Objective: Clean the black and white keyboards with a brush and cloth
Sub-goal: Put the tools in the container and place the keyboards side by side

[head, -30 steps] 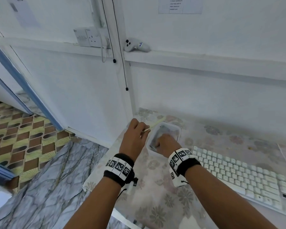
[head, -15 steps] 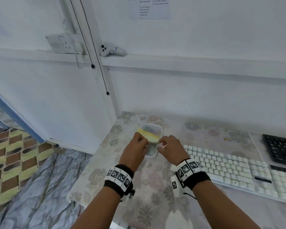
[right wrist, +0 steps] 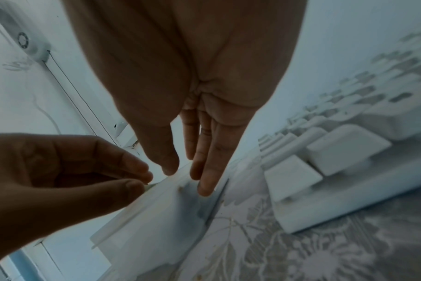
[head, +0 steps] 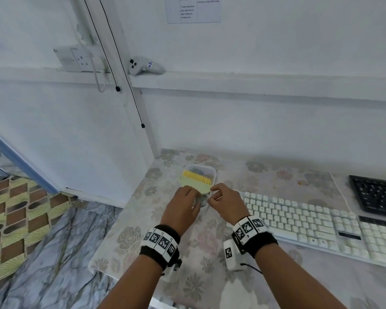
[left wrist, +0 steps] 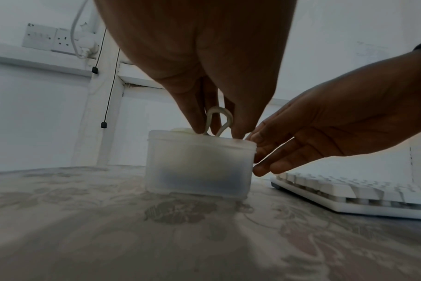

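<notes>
A pale green brush with yellow bristles (head: 196, 179) lies across the top of a translucent plastic tub (head: 211, 175) at the table's far left. My left hand (head: 191, 192) pinches the brush's handle end; in the left wrist view its fingertips (left wrist: 198, 127) close around the handle's white loop (left wrist: 219, 119). My right hand (head: 213, 196) rests with straight fingers (right wrist: 204, 187) against the tub's right wall (right wrist: 178, 205). Something grey lies inside the tub (left wrist: 197, 165). The white keyboard (head: 310, 224) sits just right of my hands, the black keyboard (head: 377, 195) beyond it.
The table wears a floral cloth (head: 129, 239) and stands against a white wall; its left edge drops to the floor. A white controller (head: 144, 66) rests on the wall ledge beside a socket strip (head: 76, 59), and thin black cords (head: 129, 85) hang there.
My right hand came out of the tub and now lies against its side. The brush moved from beside the tub to lie across its top. The head view swung right, showing the black keyboard.
</notes>
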